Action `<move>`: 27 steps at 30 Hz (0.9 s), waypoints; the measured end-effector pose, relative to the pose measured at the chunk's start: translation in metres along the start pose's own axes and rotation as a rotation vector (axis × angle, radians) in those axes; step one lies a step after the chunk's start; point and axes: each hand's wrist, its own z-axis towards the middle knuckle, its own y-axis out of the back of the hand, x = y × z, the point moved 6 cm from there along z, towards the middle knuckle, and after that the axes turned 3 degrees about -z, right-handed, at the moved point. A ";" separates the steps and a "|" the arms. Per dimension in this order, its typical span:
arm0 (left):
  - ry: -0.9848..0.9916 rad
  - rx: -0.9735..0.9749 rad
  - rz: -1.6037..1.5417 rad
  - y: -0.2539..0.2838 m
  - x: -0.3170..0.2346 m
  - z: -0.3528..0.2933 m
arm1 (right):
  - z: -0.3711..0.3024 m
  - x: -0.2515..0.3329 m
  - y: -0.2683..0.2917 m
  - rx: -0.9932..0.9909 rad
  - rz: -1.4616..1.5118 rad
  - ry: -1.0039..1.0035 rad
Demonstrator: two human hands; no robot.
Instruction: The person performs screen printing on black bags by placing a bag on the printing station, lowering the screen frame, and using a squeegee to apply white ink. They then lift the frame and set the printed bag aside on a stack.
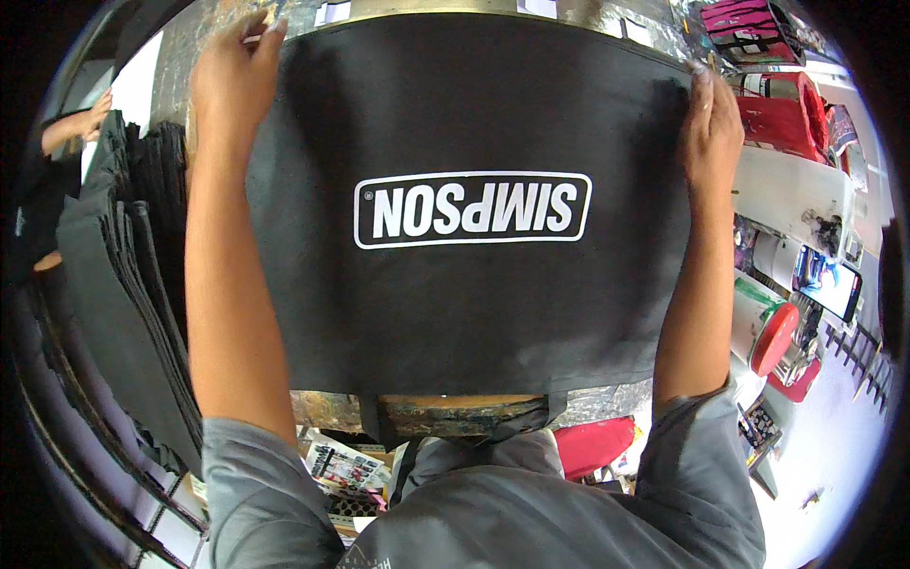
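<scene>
A black fabric bag [474,313] lies spread flat in front of me on a paint-stained work table [607,403]. White lettering in a rounded white frame [474,211] is printed on it, upside down from where I stand. Its strap handles [376,419] hang over the near table edge. At the far left corner, my left hand [235,76] has thumb and fingers drawn together at the fabric's edge. My right hand [713,123] pinches the far right corner, fingers curled and fingertips partly hidden.
Folded black bags [118,275] are stacked at my left. Beyond them shows another person's hand [90,119]. White tabs [332,12] stand at the table's far side. On the right are a red container [782,119], a red-lidded tub [774,339] and a lit phone [828,283].
</scene>
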 end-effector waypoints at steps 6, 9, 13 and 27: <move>-0.089 0.053 0.416 -0.080 0.082 0.065 | 0.006 -0.028 -0.037 -0.099 0.154 -0.084; -0.183 -0.102 0.345 -0.078 0.064 0.046 | 0.006 -0.014 -0.043 -0.118 0.121 0.007; -0.169 -0.107 0.266 -0.073 0.053 0.045 | 0.007 -0.008 -0.042 -0.090 0.124 -0.010; 0.142 0.047 0.283 -0.056 0.048 0.057 | 0.010 -0.005 -0.042 -0.037 0.132 -0.076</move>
